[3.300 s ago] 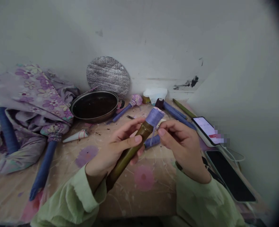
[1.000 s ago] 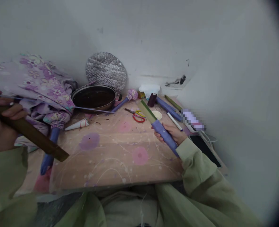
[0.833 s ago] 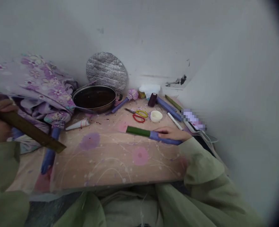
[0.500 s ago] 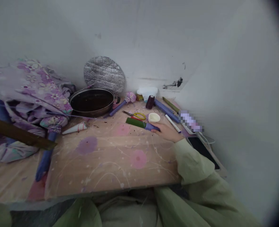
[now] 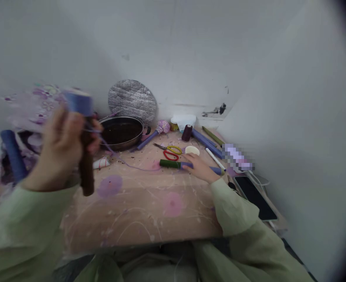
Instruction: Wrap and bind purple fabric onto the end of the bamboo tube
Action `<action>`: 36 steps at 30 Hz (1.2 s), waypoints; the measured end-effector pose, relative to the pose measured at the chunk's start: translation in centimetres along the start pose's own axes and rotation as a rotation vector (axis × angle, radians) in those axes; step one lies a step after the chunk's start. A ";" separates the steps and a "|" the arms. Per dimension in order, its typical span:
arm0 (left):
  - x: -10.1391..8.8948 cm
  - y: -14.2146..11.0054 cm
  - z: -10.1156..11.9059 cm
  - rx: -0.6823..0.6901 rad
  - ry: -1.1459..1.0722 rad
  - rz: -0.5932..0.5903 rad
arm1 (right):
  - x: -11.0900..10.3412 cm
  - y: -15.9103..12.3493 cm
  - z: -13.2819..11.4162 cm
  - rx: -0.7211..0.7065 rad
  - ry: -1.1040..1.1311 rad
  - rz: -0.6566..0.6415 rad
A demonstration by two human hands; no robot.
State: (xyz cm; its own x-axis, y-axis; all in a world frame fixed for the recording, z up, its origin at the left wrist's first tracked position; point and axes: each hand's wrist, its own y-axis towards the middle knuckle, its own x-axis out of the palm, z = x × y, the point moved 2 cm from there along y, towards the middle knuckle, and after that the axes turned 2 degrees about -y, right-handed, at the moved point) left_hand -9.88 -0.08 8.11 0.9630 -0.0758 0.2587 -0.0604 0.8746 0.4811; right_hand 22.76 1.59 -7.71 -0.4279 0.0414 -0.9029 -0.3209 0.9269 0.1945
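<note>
My left hand (image 5: pixel 62 145) is raised at the left of the view, motion-blurred, and grips an upright dark brown bamboo rod (image 5: pixel 86 169). A purple thread spool wrapping (image 5: pixel 78 102) sits on that rod's top end. A thin purple thread (image 5: pixel 126 161) runs from it down across the table. My right hand (image 5: pixel 199 168) lies on a green rod (image 5: pixel 170 163) with purple thread wound on its far part, pressing it against the tabletop. Its fingers hide part of the wrapping.
A black pan (image 5: pixel 121 133) and quilted silver mat (image 5: pixel 132 101) stand at the back. Scissors (image 5: pixel 170 152), a cream lid (image 5: pixel 192 150), a dark thread spool (image 5: pixel 187 133) and wrapped rods lie nearby. A black phone (image 5: pixel 254 197) lies at right. Walls bound the back and right.
My left hand has swung in from the far left and raised the brown rod upright, with its thread now stretched over the table. My right hand has slid along the green rod, which has turned slightly.
</note>
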 end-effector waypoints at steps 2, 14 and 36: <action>2.8 -0.1 -1.5 0.005 0.109 -0.197 | -2.0 0.7 -3.2 -0.067 0.248 0.086; 9.6 -2.2 -4.4 0.165 0.790 -0.288 | -7.5 1.6 -13.2 -0.049 1.053 0.002; 7.9 -1.6 -7.0 -0.423 -0.176 -0.487 | -7.2 1.8 -13.1 0.009 0.770 0.423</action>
State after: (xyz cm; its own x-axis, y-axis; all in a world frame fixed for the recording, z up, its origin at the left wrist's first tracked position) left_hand -0.31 1.25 3.48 0.7949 -0.5552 0.2449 0.5131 0.8304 0.2170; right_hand 14.14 -1.91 4.19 -0.9617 0.1221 -0.2453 -0.0011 0.8937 0.4488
